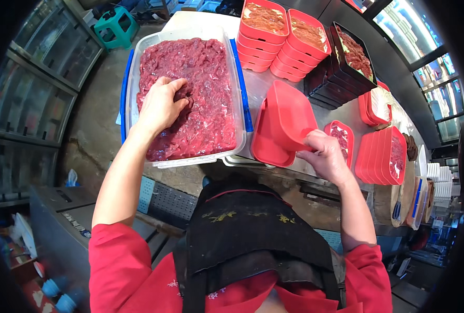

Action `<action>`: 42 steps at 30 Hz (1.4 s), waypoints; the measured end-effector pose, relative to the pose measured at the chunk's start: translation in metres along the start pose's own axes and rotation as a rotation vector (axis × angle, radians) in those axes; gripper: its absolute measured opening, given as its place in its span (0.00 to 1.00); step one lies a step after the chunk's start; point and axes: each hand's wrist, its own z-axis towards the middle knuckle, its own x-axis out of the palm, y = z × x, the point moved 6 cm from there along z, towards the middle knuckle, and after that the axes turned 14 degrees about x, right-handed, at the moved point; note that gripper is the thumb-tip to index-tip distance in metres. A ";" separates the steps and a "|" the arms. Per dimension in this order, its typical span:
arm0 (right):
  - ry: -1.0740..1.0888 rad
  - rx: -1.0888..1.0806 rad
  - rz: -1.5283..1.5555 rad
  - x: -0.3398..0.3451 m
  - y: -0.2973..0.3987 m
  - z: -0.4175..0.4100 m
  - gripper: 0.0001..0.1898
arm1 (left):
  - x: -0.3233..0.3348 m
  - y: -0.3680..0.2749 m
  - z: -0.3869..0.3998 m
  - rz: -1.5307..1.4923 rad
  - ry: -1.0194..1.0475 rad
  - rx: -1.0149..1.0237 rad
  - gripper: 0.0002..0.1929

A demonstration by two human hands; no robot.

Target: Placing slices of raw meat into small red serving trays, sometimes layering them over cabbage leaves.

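A clear plastic tub with blue side latches holds a thick bed of thin-cut raw red meat. My left hand is in this meat, thumb and forefinger curled about a clump; the other fingertips are hidden. To the right of the tub, my right hand grips the near corner of a red plastic tray. That tray is tilted above another red tray on the steel table, with no food visible in either. Just beyond my right hand stands a red tray with meat, partly hidden by the hand.
Stacked red trays of orange-brown meat and black trays stand at the back. Farther right are nested red trays and a tray with pale leaves. A green stool and glass-door refrigerators are left.
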 end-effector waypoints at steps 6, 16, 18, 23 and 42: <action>-0.119 -0.184 -0.369 0.055 0.008 -0.021 0.09 | -0.025 -0.012 -0.017 0.016 -0.233 0.095 0.20; -0.223 -0.147 -0.437 -0.005 -0.036 -0.072 0.09 | -0.028 -0.042 -0.174 -0.496 -0.656 -0.492 0.06; -0.179 -0.160 -0.419 -0.009 -0.045 -0.082 0.09 | 0.013 -0.054 -0.207 -0.582 -0.676 -0.600 0.05; -0.066 -0.197 -0.391 -0.003 -0.070 -0.090 0.08 | 0.158 -0.103 -0.243 -1.132 -0.555 -0.969 0.09; 0.028 -0.025 -0.273 0.263 -0.121 0.030 0.12 | 0.388 -0.179 -0.331 -1.352 -0.666 -1.127 0.08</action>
